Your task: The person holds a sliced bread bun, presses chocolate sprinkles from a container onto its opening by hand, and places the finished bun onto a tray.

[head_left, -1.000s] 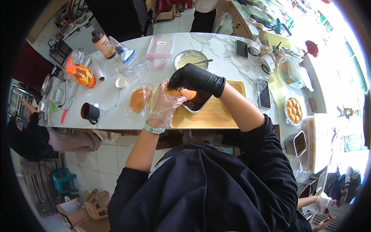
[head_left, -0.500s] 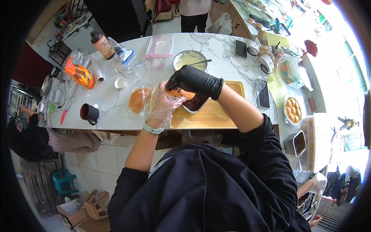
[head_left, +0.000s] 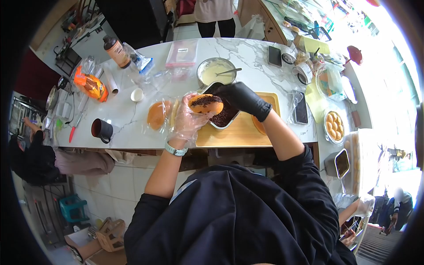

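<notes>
My left hand (head_left: 187,121), in a clear plastic glove, holds an oblong golden bun (head_left: 215,107) with dark chocolate sprinkles along its top. Just right of the bun, my right hand (head_left: 243,99) in a black glove reaches over a metal tin (head_left: 221,128) of chocolate sprinkles (head_left: 222,117). Its fingertips are lost against the dark tin, so I cannot see whether they pinch anything. The tin rests on a wooden tray (head_left: 221,140), where part of another bun (head_left: 258,124) shows beneath my right forearm. A bun in clear plastic (head_left: 157,115) lies left of my left hand.
Behind the tin stands a metal bowl (head_left: 199,78) of pale cream with a spoon (head_left: 229,70). A dark mug (head_left: 102,130), a red-handled knife (head_left: 74,130) and a bottle (head_left: 117,52) are on the left. Phones (head_left: 300,108) and a tub of small buns (head_left: 334,126) are on the right. A person (head_left: 216,13) stands across the table.
My right hand has moved off the bun, rightward and down to the tin. The bun's sprinkled top now shows in my left hand. The person across the table has shifted slightly.
</notes>
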`<state>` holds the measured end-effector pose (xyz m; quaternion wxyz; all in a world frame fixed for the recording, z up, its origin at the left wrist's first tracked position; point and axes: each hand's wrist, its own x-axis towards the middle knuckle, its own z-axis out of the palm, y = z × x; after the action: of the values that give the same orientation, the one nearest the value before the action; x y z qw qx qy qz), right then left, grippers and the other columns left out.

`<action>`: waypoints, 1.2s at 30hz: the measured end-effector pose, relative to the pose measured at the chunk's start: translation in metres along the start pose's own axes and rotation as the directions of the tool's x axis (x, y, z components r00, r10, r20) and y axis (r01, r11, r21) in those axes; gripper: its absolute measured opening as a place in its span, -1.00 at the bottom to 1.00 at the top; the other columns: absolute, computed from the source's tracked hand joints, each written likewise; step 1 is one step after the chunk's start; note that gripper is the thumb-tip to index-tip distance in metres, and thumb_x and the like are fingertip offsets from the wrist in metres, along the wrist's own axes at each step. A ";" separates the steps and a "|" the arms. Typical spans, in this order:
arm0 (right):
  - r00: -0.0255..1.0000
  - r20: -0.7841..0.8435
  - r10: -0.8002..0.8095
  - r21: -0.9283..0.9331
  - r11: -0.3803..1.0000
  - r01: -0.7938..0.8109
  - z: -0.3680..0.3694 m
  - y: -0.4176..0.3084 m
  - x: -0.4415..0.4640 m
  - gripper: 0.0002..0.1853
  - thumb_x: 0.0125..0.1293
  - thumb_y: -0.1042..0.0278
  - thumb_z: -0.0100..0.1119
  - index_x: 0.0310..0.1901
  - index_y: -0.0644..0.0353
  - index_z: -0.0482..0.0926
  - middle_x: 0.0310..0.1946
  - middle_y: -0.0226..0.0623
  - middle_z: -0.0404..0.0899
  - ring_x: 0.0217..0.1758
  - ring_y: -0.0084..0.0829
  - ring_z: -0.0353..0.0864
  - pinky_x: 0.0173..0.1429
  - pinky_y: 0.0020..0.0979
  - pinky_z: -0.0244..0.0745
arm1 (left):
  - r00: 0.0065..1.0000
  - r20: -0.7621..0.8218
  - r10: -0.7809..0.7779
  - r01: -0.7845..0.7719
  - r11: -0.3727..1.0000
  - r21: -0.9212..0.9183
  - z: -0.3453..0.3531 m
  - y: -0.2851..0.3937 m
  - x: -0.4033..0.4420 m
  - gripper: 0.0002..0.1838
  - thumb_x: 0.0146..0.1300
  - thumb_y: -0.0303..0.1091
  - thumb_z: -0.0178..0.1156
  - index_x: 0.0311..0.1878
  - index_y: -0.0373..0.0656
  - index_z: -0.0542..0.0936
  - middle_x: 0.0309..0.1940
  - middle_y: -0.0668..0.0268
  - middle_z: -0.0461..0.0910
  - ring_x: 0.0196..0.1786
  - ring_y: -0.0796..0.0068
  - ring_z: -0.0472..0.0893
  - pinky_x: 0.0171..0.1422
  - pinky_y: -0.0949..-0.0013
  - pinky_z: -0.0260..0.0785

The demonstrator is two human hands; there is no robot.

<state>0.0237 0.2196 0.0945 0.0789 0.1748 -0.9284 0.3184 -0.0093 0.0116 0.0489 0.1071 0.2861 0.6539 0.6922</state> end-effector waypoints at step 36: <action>0.941 0.171 0.291 -0.238 0.939 -0.248 0.037 0.035 -0.015 -0.78 0.29 0.37 0.02 -0.14 0.21 0.63 -0.36 0.00 0.63 -0.30 -0.12 0.65 -0.21 -0.29 0.52 | 1.000 -0.024 -0.001 0.008 0.952 0.305 -0.003 -0.006 -0.002 -0.22 -0.09 -0.44 0.52 0.16 -0.26 0.24 0.05 0.17 0.42 0.08 0.42 0.51 0.18 0.37 0.44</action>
<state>0.0234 0.2267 0.0415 -0.0427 0.0675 -0.9754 0.2054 -0.0102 0.0090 0.0430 0.0556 0.2896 0.7547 0.5860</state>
